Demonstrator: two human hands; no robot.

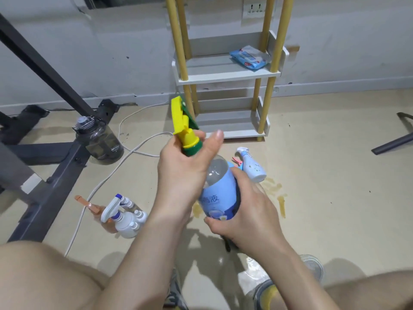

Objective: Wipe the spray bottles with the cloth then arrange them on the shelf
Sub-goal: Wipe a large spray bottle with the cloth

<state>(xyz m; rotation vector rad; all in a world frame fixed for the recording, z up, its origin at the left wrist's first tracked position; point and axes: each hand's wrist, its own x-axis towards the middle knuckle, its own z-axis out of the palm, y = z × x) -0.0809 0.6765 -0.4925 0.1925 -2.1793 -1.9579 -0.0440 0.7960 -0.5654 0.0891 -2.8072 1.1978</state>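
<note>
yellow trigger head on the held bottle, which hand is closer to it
Left. The left hand grips the neck just below the yellow trigger head; the right hand holds the dark cloth low on the spray bottle.

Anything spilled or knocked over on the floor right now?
Yes. Yellowish streaks stain the floor at right, beside a pale blue spray bottle lying on its side. A white bottle and an orange bottle lie tipped at left.

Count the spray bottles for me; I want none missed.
5. Blue-label bottle held by left hand and right hand; orange bottle and white bottle on the floor, left; pale bottle lying right; pink-trigger bottle mostly hidden behind the held one. More may be hidden.
</note>
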